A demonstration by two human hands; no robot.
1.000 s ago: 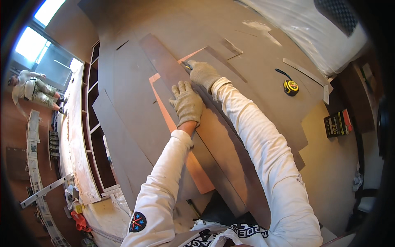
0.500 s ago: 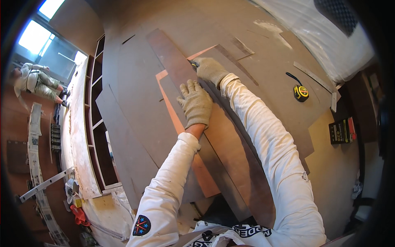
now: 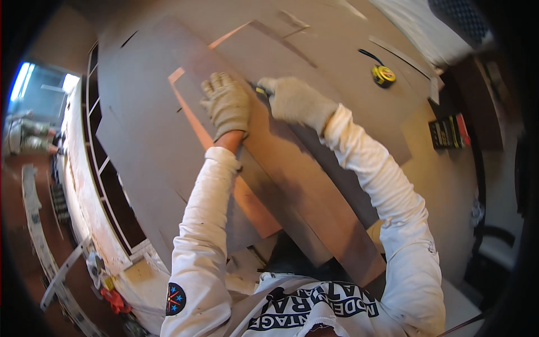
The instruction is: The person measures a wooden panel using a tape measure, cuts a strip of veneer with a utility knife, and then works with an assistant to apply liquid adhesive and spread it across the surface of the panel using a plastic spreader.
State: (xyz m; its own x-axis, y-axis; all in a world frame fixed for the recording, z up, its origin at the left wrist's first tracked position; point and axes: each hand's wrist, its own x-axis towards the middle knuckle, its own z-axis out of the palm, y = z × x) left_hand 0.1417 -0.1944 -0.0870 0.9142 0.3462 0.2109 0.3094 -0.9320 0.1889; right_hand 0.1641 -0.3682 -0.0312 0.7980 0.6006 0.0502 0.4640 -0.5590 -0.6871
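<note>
My left hand point(image 3: 227, 106), in a tan knit glove, lies flat with its fingers slightly apart on a long brown board point(image 3: 314, 196). It is open and presses on the board's left part. My right hand point(image 3: 297, 104), gloved the same way and a little blurred, is closed round a black and yellow utility knife point(image 3: 261, 90). The knife's front end meets the board's right side, just right of my left hand; its blade cannot be made out. Under the board, an orange-faced strip point(image 3: 252, 205) shows along the left. All of this rests on a large grey-brown sheet point(image 3: 146, 106).
A yellow tape measure point(image 3: 383, 76) and a metal square point(image 3: 401, 56) lie far right. Beyond the sheet's right edge is a black and red box point(image 3: 449, 132). A shelf frame point(image 3: 101, 163) stands on the left, with another person point(image 3: 31, 136) past it.
My view has shifted, so the scene sits further left and higher. Along the board, my right hand has drawn the knife toward me. My left hand stays pressed at about the same spot.
</note>
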